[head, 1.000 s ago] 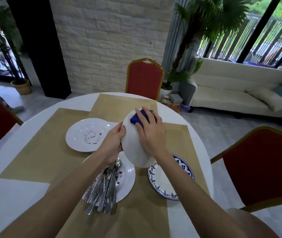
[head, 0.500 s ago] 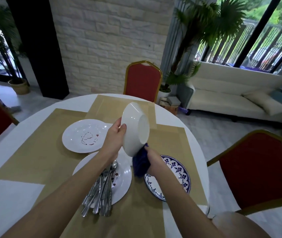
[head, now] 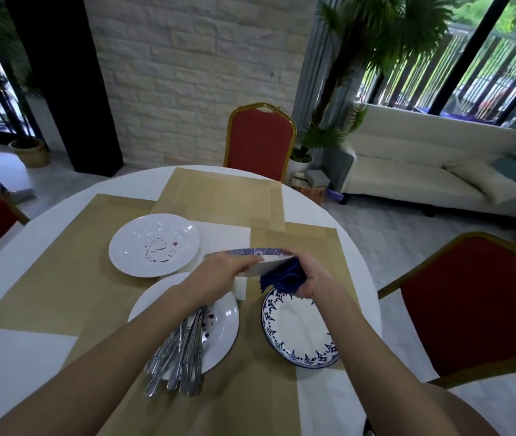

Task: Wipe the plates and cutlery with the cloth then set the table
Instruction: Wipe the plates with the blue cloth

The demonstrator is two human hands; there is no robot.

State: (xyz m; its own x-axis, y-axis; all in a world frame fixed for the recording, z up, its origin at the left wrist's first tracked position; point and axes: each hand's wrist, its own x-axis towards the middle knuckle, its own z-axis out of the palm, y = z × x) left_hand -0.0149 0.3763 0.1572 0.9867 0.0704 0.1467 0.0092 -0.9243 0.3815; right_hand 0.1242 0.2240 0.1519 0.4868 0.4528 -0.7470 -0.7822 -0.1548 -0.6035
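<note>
Lying nearest, cutlery [head: 181, 350] is heaped on a white plate [head: 223, 322], handles overhanging its rim; a blue-rimmed plate [head: 297, 328] sits just to the right. Above these, the left hand [head: 222, 272] grips a blue-patterned plate [head: 250, 251], held roughly level. The right hand [head: 310, 275] clutches the bunched blue cloth [head: 283, 276] against its underside. Beyond, a red-spotted plate [head: 154, 245] rests flat. A red chair [head: 260, 140] stands farthest.
</note>
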